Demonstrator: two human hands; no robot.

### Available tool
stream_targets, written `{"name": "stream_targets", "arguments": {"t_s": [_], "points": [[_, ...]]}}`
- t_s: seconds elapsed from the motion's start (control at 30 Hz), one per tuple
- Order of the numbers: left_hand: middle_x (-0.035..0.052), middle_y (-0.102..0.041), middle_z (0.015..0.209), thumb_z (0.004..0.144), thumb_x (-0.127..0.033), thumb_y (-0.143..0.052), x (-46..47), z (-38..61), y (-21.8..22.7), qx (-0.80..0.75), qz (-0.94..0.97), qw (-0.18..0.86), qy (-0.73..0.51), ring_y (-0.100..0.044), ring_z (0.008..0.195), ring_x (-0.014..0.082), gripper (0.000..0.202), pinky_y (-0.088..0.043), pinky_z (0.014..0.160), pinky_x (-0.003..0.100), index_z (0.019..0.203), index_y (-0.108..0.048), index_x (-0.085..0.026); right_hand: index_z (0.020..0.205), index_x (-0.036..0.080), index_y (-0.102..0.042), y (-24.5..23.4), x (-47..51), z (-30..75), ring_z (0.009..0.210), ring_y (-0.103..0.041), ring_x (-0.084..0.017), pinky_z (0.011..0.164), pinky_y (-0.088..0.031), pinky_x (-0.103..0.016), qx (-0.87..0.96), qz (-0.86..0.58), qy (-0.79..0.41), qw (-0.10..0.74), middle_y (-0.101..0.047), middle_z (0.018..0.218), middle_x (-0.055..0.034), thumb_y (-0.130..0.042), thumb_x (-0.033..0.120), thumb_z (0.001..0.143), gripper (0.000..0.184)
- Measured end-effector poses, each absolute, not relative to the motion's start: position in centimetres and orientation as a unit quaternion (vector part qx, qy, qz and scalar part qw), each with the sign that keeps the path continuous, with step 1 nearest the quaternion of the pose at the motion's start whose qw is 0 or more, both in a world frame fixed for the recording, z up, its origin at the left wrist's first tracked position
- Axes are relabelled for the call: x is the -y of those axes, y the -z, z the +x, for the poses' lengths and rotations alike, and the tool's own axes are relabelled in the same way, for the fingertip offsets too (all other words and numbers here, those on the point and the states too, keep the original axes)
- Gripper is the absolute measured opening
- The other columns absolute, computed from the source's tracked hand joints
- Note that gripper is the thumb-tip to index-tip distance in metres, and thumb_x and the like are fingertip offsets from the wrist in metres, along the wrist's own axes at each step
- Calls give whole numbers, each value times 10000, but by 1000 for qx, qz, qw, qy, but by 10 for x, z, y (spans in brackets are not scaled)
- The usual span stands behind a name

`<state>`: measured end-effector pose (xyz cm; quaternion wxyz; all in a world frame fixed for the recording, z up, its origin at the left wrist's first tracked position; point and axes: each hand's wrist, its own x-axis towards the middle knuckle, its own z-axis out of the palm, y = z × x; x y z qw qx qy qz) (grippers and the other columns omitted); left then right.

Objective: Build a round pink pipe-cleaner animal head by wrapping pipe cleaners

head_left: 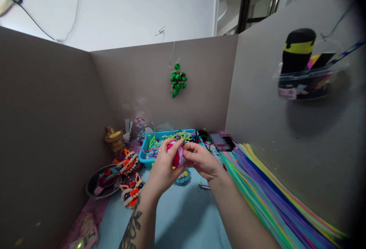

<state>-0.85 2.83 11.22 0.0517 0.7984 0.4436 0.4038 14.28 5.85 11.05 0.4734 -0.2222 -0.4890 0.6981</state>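
A small fuzzy pink and lilac piece (pixel 178 157), which looks made of pipe cleaners, is held up in front of me. My left hand (pixel 163 167) is closed round it, fingers over the top and thumb below. With its thumb and fingertips, my right hand (pixel 201 160) pinches at the piece's right edge. What exactly those fingertips grip is too small to make out. Under the hands, a round teal fuzzy piece (pixel 183 179) with yellow bits lies on the blue cloth, partly hidden. A small metal tool (pixel 204 187) lies to its right.
Behind the hands stands a blue tray (pixel 146 160) of pipe cleaner scraps. At left are orange and cream fuzzy figures (pixel 132 195) and a round metal bowl (pixel 88 192). Long coloured pipe cleaners (pixel 257 193) line the right. A green ornament (pixel 177 81) hangs from the back panel.
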Motion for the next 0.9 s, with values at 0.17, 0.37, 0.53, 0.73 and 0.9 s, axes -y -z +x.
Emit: {"name": "stream_targets", "arguments": {"t_s": [0.17, 0.37, 0.53, 0.73, 0.9], "points": [[87, -342, 1323, 739, -176, -644, -30, -12, -113, -454, 784, 38, -422, -364, 1277, 264, 703, -342, 1053, 444, 1360, -348, -318, 657, 163, -555, -111, -61, 143, 472, -359, -57, 458, -261, -203, 504, -243, -659, 503, -483, 588, 54, -774, 427, 602, 346], [94, -347, 1324, 741, -170, -632, -33, -15, -111, -462, 780, 16, -422, -356, 1282, 254, 759, -338, 1054, 432, 1393, -266, -293, 668, 155, -580, -111, -62, 140, 476, -349, -59, 457, -239, -208, 513, -269, -617, 532, -497, 585, 46, -749, 429, 632, 325], [96, -362, 1325, 727, -118, -609, -31, -10, -110, -450, 795, -2, -407, -368, 1270, 257, 739, -354, 1045, 434, 1374, -296, -289, 594, 152, -539, -110, -60, 139, 469, -308, -57, 466, -208, -213, 520, -268, -622, 521, -428, 523, 67, -751, 392, 622, 322], [100, -354, 1334, 731, -130, -619, -29, -6, -111, -448, 797, 15, -406, -360, 1273, 246, 735, -344, 1052, 413, 1376, -294, -267, 601, 151, -545, -108, -61, 140, 479, -301, -60, 471, -206, -217, 520, -260, -625, 521, -437, 537, 61, -745, 404, 627, 323], [107, -366, 1308, 728, -180, -650, -32, -7, -110, -472, 771, 20, -427, -398, 1233, 247, 738, -368, 1024, 403, 1373, -299, -256, 668, 157, -578, -110, -62, 140, 504, -340, -71, 473, -242, -217, 518, -287, -591, 547, -477, 591, 45, -711, 462, 650, 334]]}}
